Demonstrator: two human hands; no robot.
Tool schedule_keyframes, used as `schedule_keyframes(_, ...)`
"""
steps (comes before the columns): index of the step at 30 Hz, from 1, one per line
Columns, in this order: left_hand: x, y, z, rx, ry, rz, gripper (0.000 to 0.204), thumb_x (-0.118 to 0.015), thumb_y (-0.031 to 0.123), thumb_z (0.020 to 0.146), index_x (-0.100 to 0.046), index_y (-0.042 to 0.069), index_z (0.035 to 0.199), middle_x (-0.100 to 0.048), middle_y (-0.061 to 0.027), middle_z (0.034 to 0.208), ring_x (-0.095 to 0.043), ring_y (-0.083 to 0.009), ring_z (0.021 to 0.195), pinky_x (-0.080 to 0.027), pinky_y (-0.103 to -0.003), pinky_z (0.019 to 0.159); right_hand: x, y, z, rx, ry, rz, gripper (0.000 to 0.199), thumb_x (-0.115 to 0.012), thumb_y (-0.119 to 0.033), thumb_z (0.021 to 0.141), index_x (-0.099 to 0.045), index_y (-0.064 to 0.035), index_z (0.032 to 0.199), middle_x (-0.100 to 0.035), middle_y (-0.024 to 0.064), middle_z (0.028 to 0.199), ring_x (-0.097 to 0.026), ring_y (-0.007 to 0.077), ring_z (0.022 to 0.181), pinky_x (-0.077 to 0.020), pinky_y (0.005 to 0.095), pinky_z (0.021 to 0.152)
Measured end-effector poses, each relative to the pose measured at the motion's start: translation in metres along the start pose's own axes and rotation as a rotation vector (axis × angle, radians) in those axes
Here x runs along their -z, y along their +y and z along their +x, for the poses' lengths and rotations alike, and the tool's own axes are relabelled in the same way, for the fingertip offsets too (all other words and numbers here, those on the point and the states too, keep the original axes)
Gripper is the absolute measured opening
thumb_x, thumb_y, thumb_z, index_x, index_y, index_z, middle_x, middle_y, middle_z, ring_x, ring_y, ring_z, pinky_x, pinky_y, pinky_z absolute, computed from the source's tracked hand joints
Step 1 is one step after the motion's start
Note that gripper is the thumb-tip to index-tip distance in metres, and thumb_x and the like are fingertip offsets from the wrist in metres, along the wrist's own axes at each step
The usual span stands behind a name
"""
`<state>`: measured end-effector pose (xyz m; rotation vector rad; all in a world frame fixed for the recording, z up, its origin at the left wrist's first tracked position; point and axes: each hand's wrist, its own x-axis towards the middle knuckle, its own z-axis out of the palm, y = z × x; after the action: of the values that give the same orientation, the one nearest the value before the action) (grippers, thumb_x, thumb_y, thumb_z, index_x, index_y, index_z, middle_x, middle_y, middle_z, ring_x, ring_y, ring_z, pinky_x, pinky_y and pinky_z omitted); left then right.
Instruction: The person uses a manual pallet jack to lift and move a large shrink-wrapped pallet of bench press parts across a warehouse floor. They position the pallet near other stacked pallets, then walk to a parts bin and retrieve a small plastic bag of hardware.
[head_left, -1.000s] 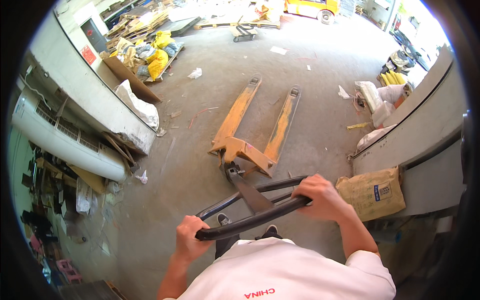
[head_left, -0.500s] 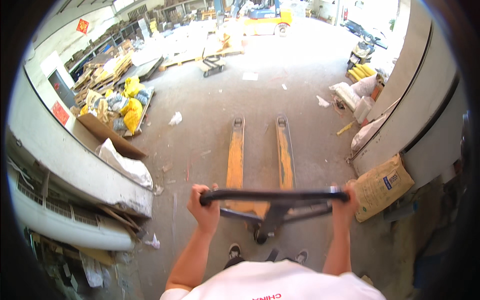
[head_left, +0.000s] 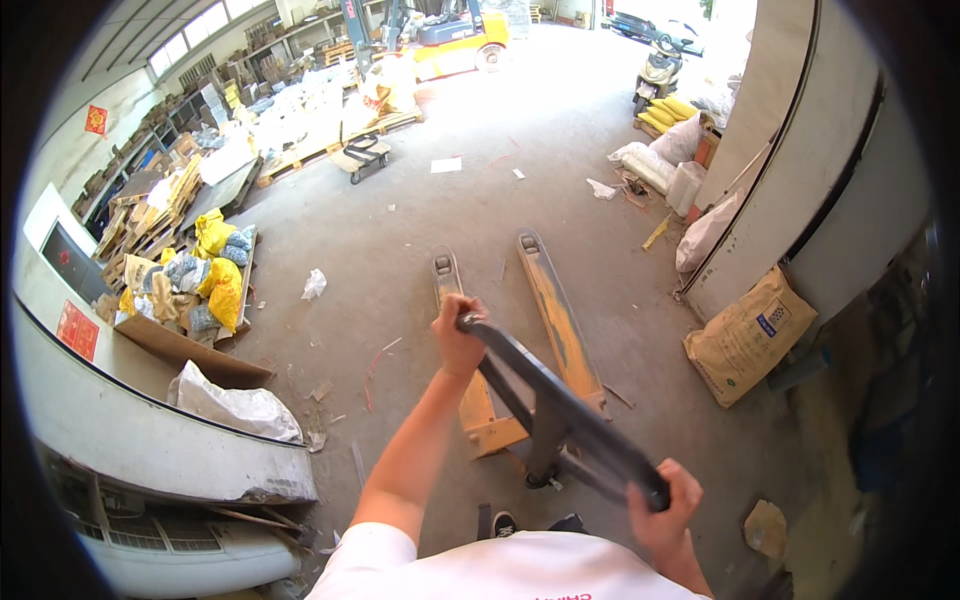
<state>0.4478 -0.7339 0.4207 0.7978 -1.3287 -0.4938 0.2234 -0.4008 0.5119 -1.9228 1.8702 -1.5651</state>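
Observation:
Both my hands grip the black handle bar [head_left: 560, 405] of a yellow hand pallet truck. At the far left end of the bar, my left hand [head_left: 458, 338] has its fingers wrapped round it. My right hand [head_left: 666, 505] holds the other end, close to my body, so the bar lies slanted. The truck's two worn yellow forks [head_left: 556, 310] point away from me along the floor and carry nothing. Its yellow crosspiece [head_left: 497, 436] shows below the handle, partly hidden by it. One of my shoes [head_left: 505, 524] stands just behind the truck.
Yellow sacks [head_left: 225, 290] lie on a pallet at left, beyond a white sack [head_left: 232, 405]. At right, a brown paper sack [head_left: 750, 335] leans by the sliding door [head_left: 790, 190]. A small dolly [head_left: 360, 155], a yellow forklift [head_left: 455, 48] and a scooter [head_left: 657, 75] stand farther off.
The handle bar has swung from level to slanted: my left hand went forward, my right hand back toward me. The forks now angle more to the left, and the view has shifted right.

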Motion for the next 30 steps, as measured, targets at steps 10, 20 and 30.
schedule_keyframes(10,-0.118,-0.028,0.034,-0.091,0.005,0.228,0.024,-0.077,0.014,0.091,-0.054,0.008,0.086,-0.062,-0.0151,0.068,-0.064,-0.0372,0.061,-0.05,-0.041,0.055,0.016,0.095,0.087,0.08,0.2,-0.266,0.026,-0.074,-0.01,0.076,-0.049,-0.0057,0.079,-0.043,0.0154,0.067,-0.049,0.0393,0.058,-0.0396,0.0438,0.055)
schedule_keyframes(20,-0.354,-0.09,0.071,-0.081,0.05,0.223,0.025,-0.076,0.017,0.093,-0.054,0.006,0.089,-0.06,-0.0155,0.07,-0.06,-0.0324,0.058,-0.048,-0.037,0.057,0.093,0.331,0.251,0.067,0.267,-0.258,0.023,-0.077,-0.009,0.072,-0.056,-0.0056,0.082,-0.052,0.0127,0.067,-0.057,0.0336,0.059,-0.0443,0.0388,0.056)
schedule_keyframes(30,-0.62,-0.159,0.14,0.086,0.116,0.232,0.021,-0.073,0.012,0.093,-0.054,0.006,0.089,-0.06,-0.0105,0.07,-0.056,-0.0203,0.061,-0.047,-0.035,0.061,0.142,0.595,0.471,0.063,0.186,-0.106,0.024,-0.08,-0.008,0.071,-0.059,-0.0066,0.083,-0.059,0.0123,0.07,-0.062,0.0342,0.065,-0.0479,0.0406,0.059)
